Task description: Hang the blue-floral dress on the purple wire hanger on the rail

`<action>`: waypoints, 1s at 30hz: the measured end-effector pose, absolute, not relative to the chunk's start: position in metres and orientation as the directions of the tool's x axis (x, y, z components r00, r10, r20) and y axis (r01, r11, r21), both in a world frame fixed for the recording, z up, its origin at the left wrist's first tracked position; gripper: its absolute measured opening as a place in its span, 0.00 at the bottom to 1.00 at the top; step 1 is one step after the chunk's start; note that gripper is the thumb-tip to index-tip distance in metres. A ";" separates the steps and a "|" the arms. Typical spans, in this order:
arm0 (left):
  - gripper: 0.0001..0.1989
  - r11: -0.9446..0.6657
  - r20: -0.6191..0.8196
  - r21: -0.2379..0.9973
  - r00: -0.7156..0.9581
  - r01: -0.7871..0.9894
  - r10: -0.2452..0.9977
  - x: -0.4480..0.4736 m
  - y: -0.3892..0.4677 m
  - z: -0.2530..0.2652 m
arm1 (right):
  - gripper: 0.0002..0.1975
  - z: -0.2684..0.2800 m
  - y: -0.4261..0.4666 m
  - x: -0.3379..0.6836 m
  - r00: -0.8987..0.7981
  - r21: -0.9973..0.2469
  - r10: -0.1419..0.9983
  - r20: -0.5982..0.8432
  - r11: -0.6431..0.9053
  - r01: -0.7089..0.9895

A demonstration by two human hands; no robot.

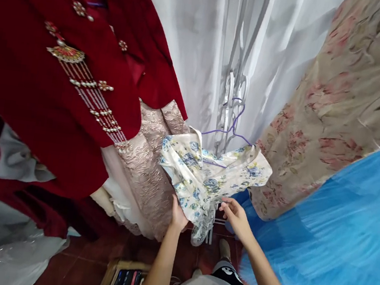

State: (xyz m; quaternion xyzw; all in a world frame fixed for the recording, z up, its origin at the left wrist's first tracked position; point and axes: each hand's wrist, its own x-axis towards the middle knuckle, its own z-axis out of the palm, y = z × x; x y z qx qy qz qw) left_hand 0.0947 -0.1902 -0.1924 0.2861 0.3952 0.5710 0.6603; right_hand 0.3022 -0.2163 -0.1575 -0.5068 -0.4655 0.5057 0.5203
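Note:
A cream floral top with blue roses hangs in the middle on a purple hanger, its lower part gathered and bunched. My left hand grips its lower left side, with the thumb showing and the fingers hidden behind the fabric. At the lower right edge, my right hand has thumb and forefinger pinched together on the cloth. The hanger's hook reaches up to white hanging rings in front of a white curtain.
A dark red jacket with beaded ornaments and a pink brocade garment hang on the left. On the right are a beige floral garment and blue tulle. A box stands on the red tiled floor.

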 end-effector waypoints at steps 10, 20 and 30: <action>0.23 0.187 -0.246 0.934 -0.167 -0.304 0.955 0.097 -0.218 -0.207 | 0.19 -0.136 -0.173 0.264 -0.058 -0.946 0.989 0.138 0.149 0.288; 0.17 0.244 -0.250 0.966 -0.080 -0.080 0.965 0.098 -0.221 -0.209 | 0.17 -0.129 -0.190 0.271 -0.103 -0.986 0.993 0.054 0.069 0.151; 0.23 -0.096 0.173 0.981 -0.529 0.170 0.830 0.098 -0.238 -0.203 | 0.14 -0.145 -0.215 0.287 -0.005 -0.996 1.000 -0.014 -0.014 -0.092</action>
